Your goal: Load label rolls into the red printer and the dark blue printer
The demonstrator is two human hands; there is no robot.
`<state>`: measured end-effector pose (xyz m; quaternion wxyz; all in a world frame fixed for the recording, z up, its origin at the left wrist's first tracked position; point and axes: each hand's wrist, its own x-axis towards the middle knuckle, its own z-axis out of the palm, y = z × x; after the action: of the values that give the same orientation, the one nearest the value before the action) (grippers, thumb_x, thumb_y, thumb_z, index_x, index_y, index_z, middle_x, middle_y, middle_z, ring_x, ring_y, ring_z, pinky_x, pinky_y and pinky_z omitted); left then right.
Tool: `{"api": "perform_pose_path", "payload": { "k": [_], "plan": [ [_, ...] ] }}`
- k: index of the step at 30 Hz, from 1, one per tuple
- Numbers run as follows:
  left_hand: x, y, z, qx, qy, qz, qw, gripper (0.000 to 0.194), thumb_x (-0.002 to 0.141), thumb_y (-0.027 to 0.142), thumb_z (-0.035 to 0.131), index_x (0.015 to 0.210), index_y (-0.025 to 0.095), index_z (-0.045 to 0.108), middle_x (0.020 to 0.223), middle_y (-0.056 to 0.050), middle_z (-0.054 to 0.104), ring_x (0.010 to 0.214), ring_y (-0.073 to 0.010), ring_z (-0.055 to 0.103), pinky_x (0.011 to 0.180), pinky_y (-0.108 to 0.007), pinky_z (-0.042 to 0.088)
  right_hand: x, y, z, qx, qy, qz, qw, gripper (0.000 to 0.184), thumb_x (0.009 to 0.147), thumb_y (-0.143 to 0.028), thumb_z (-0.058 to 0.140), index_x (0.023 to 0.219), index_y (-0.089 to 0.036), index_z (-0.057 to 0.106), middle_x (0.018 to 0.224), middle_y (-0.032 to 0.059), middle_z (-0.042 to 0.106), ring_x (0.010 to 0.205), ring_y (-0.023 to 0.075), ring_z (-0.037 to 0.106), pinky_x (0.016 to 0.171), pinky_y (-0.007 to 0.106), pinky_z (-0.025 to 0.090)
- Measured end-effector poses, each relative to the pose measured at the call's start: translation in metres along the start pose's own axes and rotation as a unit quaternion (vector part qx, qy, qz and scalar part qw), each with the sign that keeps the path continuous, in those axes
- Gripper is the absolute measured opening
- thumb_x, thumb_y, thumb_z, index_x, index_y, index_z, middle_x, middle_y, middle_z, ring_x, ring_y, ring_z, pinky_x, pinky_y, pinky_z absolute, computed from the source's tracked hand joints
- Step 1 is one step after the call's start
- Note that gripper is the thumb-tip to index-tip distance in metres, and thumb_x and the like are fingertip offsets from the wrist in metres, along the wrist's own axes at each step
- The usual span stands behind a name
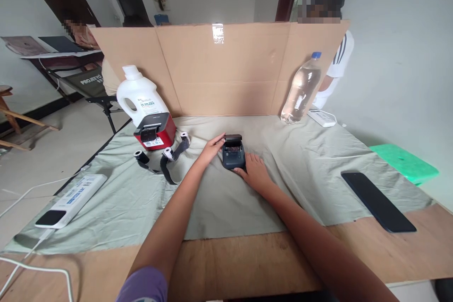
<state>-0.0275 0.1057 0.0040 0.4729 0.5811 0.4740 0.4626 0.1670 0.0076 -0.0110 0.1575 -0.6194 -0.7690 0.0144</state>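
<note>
A small dark portable printer (233, 155) sits mid-table on the grey-green cloth, its lid raised and the compartment inside exposed. My left hand (212, 147) grips its upper left side, with fingertips at the lid. At the lower right corner, my right hand (256, 172) holds the body, the thumb against the front edge and the fingers along the right side. Left of my left forearm lie small rolls (168, 153) with white ends and dark strips trailing from them. Behind these stands a red and black boxy device (159, 133) with its front flap open.
A white detergent jug (141, 94) and a clear bottle (302, 87) stand by the cardboard screen (219, 71). A white power strip (72, 200) with cables lies left, a black phone (377, 200) right. Beyond the table are a green stool (405, 163) and two people.
</note>
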Motion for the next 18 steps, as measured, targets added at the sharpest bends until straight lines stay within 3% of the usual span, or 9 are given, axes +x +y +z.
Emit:
{"api": "perform_pose_path", "payload": {
  "k": [3,5,7,9,13,16,18],
  "plan": [
    [0.006,-0.006,0.008,0.027,0.076,-0.001,0.997,0.045,0.088,0.045,0.062,0.119,0.014,0.075,0.078,-0.001,0.069,0.056,-0.0106,0.048,0.057,-0.024,0.041,0.0,0.001,0.0,0.001,-0.001,-0.003,1.0,0.061,0.098,-0.058,0.05,0.132,-0.008,0.052,0.124,0.0197,0.063,0.115,0.0353,0.055,0.092,0.044,0.039],
    [0.006,-0.008,0.013,0.066,0.126,0.005,0.99,0.041,0.088,0.05,0.06,0.096,0.014,0.08,0.065,0.003,0.061,0.056,-0.0107,0.047,0.057,-0.023,0.038,0.0,0.001,0.0,-0.001,-0.002,-0.001,1.0,0.06,0.098,-0.058,0.051,0.132,-0.008,0.052,0.123,0.0193,0.063,0.114,0.0352,0.055,0.092,0.044,0.039],
    [0.004,-0.008,0.017,0.123,0.166,0.006,0.978,0.047,0.089,0.055,0.058,0.072,0.015,0.076,0.056,0.004,0.053,0.058,-0.0112,0.048,0.058,-0.022,0.035,0.0,0.0,0.0,-0.004,-0.004,0.001,1.0,0.059,0.097,-0.058,0.051,0.131,-0.009,0.052,0.122,0.0189,0.063,0.114,0.0349,0.056,0.092,0.043,0.039],
    [0.001,-0.006,0.02,0.173,0.194,-0.009,0.966,0.051,0.089,0.057,0.057,0.062,0.016,0.071,0.053,0.004,0.051,0.059,-0.0119,0.05,0.059,-0.023,0.035,0.0,0.0,-0.001,-0.006,-0.006,0.001,1.0,0.058,0.097,-0.058,0.051,0.129,-0.01,0.053,0.122,0.0185,0.063,0.113,0.0347,0.056,0.091,0.042,0.039],
    [-0.001,-0.007,0.022,0.163,0.226,-0.028,0.96,0.03,0.088,0.045,0.061,0.081,0.02,0.076,0.076,-0.002,0.074,0.074,-0.0168,0.065,0.071,-0.024,0.044,0.0,-0.002,-0.004,-0.011,-0.015,0.002,1.0,0.054,0.098,-0.057,0.051,0.126,-0.011,0.054,0.121,0.0179,0.064,0.113,0.0344,0.057,0.09,0.042,0.04],
    [-0.002,-0.012,0.023,0.148,0.228,-0.021,0.962,0.023,0.086,0.035,0.063,0.102,0.022,0.075,0.093,-0.005,0.079,0.086,-0.0196,0.07,0.08,-0.027,0.049,0.0,-0.003,-0.005,-0.015,-0.019,0.006,1.0,0.053,0.098,-0.057,0.051,0.125,-0.012,0.054,0.121,0.0178,0.063,0.113,0.0343,0.057,0.09,0.041,0.041],
    [-0.003,-0.015,0.022,0.137,0.209,0.001,0.968,0.023,0.088,0.03,0.06,0.105,0.022,0.074,0.098,-0.006,0.079,0.091,-0.0201,0.072,0.085,-0.028,0.051,0.0,-0.003,-0.004,-0.016,-0.017,0.008,1.0,0.053,0.098,-0.057,0.051,0.125,-0.011,0.054,0.121,0.018,0.063,0.113,0.0343,0.057,0.091,0.041,0.041]
  ]
}}
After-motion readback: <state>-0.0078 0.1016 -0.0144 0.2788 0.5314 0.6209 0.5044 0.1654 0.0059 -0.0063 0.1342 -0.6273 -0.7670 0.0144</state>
